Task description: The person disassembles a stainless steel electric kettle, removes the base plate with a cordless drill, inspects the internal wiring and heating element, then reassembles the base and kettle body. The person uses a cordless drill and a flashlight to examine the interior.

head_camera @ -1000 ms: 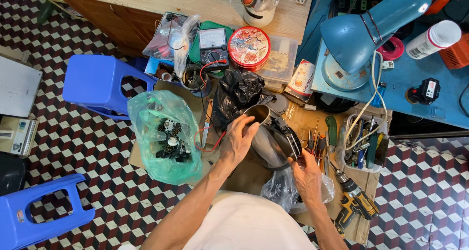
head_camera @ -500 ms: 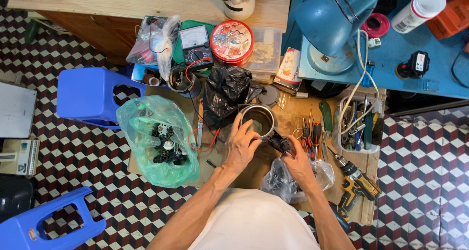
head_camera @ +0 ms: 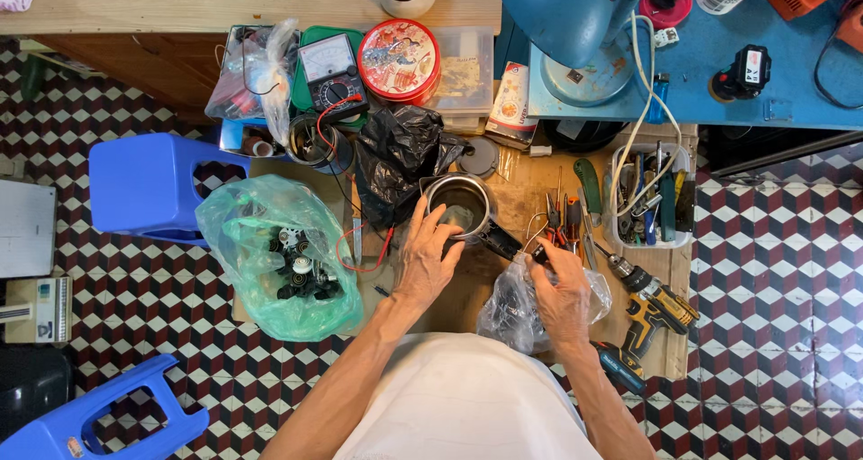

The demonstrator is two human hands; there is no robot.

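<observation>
Head view: both hands at frame centre on a small pot.
Left hand (head_camera: pixel 430 260) fingers spread over the steel pot (head_camera: pixel 460 206) rim; right hand (head_camera: pixel 562 289) fingers pinch its black handle (head_camera: pixel 500 241).

Two bare forearms seen from above, no sleeves reaching the wrists, left hand (head_camera: pixel 430 264) and right hand (head_camera: pixel 562 291) without gloves, rings or watch, plain white garment worn over the torso, no markings shown.

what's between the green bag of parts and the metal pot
In the head view, between the green bag and the metal pot lie red test leads, with a crumpled black bag beside the pot.
</observation>
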